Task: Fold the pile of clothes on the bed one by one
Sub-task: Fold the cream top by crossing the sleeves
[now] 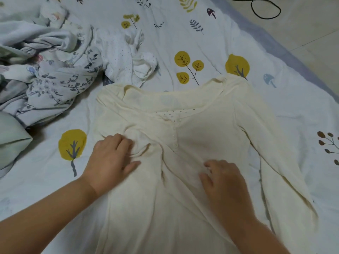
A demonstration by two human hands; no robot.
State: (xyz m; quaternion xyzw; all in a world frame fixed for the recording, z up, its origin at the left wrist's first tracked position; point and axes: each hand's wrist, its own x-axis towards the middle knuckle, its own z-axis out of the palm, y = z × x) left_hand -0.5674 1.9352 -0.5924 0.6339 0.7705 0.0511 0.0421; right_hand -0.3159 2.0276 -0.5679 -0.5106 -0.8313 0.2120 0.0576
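A cream long-sleeved top (201,136) with a small button placket lies spread face up on the bed, neckline away from me. Its right sleeve runs down the right side; the left sleeve is hidden. My left hand (111,158) rests on the crumpled chest fabric left of the buttons, fingers bent into a fold. My right hand (223,182) lies on the front below the buttons with loosely bent fingers touching the cloth. A pile of unfolded clothes (47,70) sits at the upper left, with a white dotted garment (126,57) beside it.
The bedsheet (211,43) is white with yellow tree and mushroom prints. The bed's edge runs diagonally at the upper right, with floor and a black cable (266,10) beyond. A pale green cloth (11,140) lies at the left edge.
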